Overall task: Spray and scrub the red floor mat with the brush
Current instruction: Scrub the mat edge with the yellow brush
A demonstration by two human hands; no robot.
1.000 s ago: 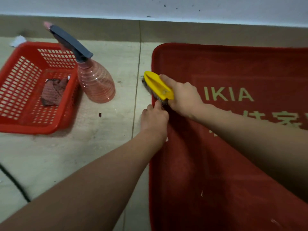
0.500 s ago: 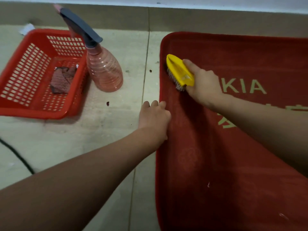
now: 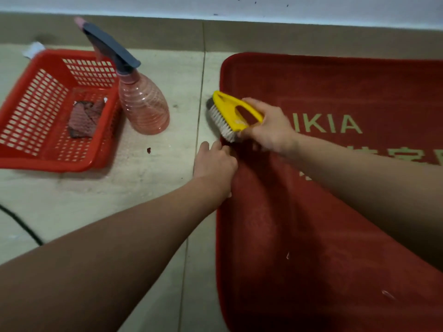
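Near edge of the mat [image 3: 311, 271], my R grip [image 3: 268, 133] clamps the brush [image 3: 230, 109], mid-scrub; L grip [image 3: 215, 161] pins it (pinched or flat? can't tell). Bottle [image 3: 143, 106] parked; most left, I'd say.

Taking the left hand [image 3: 214, 164] as the dial's centre, bare tiled floor [image 3: 115, 195] lies open from 7 to 9 o'clock, crossed only by a black cable [image 3: 22, 225] far out at 8. At 10 the spray bottle [image 3: 143, 109] stands upright, just beside the red basket [image 3: 16, 161] further out, and together they close that side. A strip of floor runs toward 12 between the bottle and the red floor mat [image 3: 335, 224], ending at the skirting board [image 3: 263, 34]. At 1 the brush [image 3: 227, 109], gripped by the right hand [image 3: 268, 133], sits just beside. From 3 to 5 the mat lies flat, with the right forearm over it.
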